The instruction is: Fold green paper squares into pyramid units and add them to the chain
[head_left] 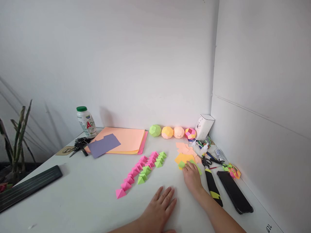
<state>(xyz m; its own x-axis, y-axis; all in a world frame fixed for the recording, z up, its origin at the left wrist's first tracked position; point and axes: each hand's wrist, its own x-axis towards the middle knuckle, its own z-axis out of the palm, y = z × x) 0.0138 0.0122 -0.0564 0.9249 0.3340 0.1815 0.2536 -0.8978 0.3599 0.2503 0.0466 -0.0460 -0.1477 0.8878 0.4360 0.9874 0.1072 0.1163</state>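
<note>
My left hand (159,208) lies flat on the white table, its fingers spread and nothing under them that shows. My right hand (191,177) reaches forward, fingertips bent down and together on a light green paper cut-out (182,164). Beneath and behind it are yellow paper cut-outs (184,158) and peach paper cut-outs (185,148). Left of the hands stand rows of small folded pyramids: pink paper pyramids (126,185) in a long slanting row, and green paper pyramids (141,180) beside them.
Four-coloured paper balls (167,132) line the wall near a white box (204,127). A utility knife (212,184), scissors (206,161) and a phone (235,192) lie right. Coloured sheets (128,137), a white bottle (86,122) and a black ruler-like bar (29,187) are left.
</note>
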